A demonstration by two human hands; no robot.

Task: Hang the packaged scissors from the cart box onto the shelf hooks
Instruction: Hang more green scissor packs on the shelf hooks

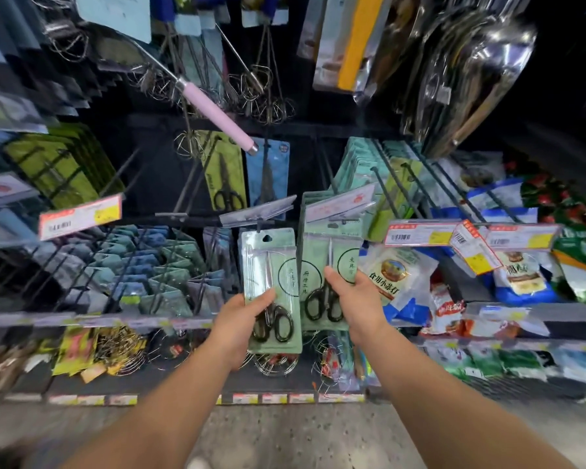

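The left hand (242,318) holds a green pack of scissors (271,289) by its lower left side; the thumb lies across the front and the fingers curl round behind; the top of this pack, with its hanging hole, is right up at the tip of a shelf hook (258,221) above the hand; it is too blurry to tell if the hook is through the hole; the right hand (356,299) is just beside the left one, a little higher; its thumb presses on the front of a second green pack (329,279) and its fingers are hidden behind, so it grips that pack too; this second pack hangs at the front of a row of the same green packs on the hook above the right hand; out past the right hand lie white and blue food bags (398,282) under red and yellow price tags (420,232); far above both hands hangs a whisk with a pink handle (217,115); out past the left hand are rows of blue and green packs (156,262) on more hooks.
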